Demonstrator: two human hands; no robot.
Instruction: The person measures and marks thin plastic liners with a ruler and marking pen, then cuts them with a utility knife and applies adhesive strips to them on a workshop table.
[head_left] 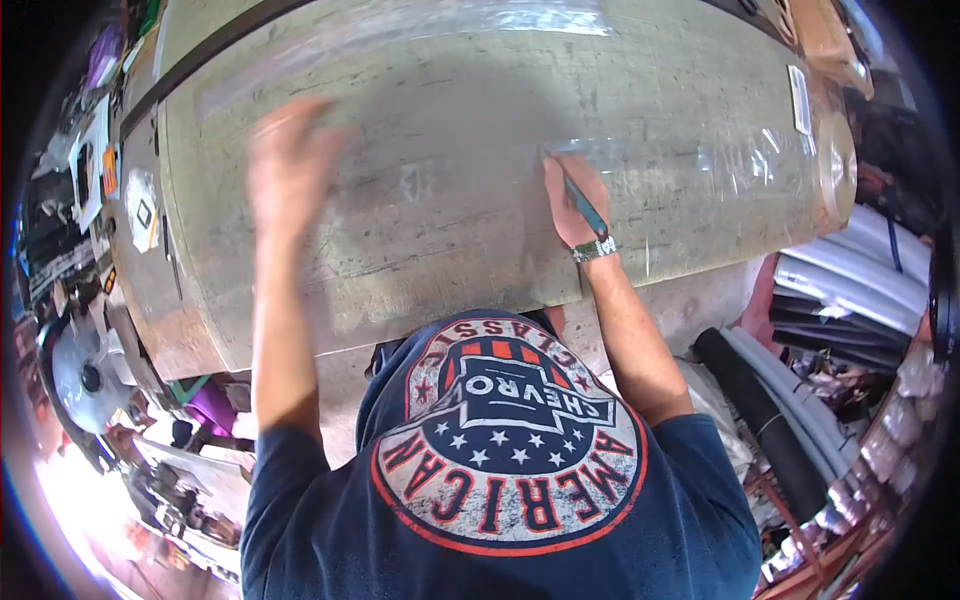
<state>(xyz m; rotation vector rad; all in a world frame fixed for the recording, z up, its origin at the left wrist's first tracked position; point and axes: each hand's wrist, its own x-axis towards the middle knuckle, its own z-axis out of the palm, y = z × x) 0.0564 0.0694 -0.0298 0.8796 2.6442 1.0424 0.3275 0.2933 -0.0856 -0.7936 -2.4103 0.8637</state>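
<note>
The work area is a cluttered workshop, with a broad, scuffed grey-green counter (430,260) in front of the person. A dark strip (195,65) runs along the counter beyond the left hand (290,165). The left hand is positioned over the counter, apart from the right hand (575,205); motion blur obscures its fingers, so whether it is open or closed cannot be determined. The right hand is closed around a slim teal tool (586,207), which lies slantwise across the hand; its working end is too small to identify. A metallic-looking wristband (595,249) encircles the right wrist. Clear film (765,165) with bright reflections lies to the right of the right hand. Beyond the film, a narrow white strip (799,100) lies near the counter's right end. To the left of the left hand, a white card (143,212) bears a black square outline. Rolled material (760,420), black and grey, is stacked below and to the right of the right hand.
</note>
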